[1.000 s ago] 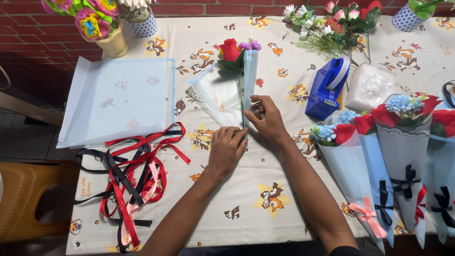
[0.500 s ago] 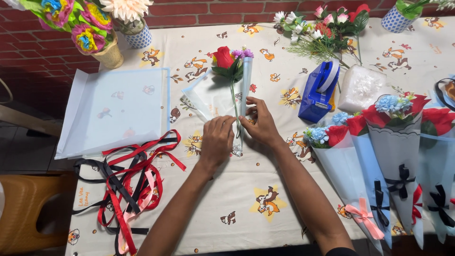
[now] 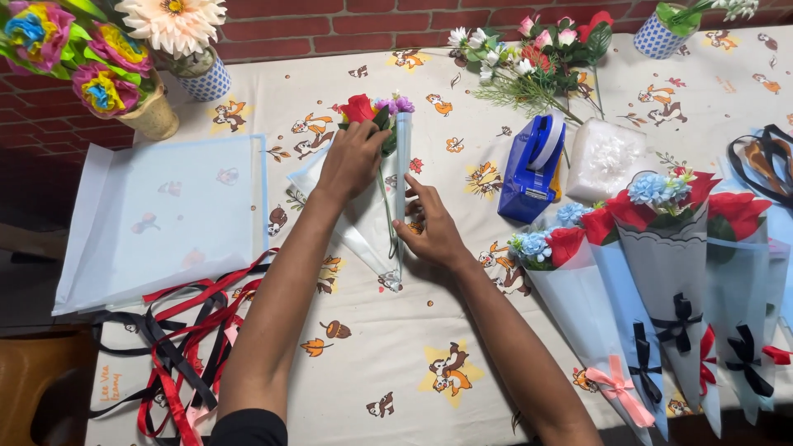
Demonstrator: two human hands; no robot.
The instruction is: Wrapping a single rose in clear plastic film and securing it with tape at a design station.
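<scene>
A small bunch with a red rose [image 3: 358, 107] and purple flowers [image 3: 395, 105] lies on a clear wrapping sheet [image 3: 363, 231] in the middle of the table. My left hand [image 3: 353, 158] rests on the sheet just below the rose, fingers closed on the sheet's upper edge. My right hand [image 3: 429, 225] presses the folded right edge of the sheet flat beside the green stems [image 3: 387, 213]. The sheet is partly rolled into a narrow cone around the stems.
A stack of clear sheets [image 3: 165, 219] lies at left, red and black ribbons [image 3: 178, 351] below it. A blue tape dispenser [image 3: 533, 169], a white packet [image 3: 607, 157], loose flowers [image 3: 537, 58] and several wrapped bouquets [image 3: 661, 272] fill the right. Flower pots [image 3: 149, 116] stand at back left.
My left hand has moved from the lower end of the wrap up to the flower heads. My right hand slid down along the folded edge. The camera view has shifted slightly.
</scene>
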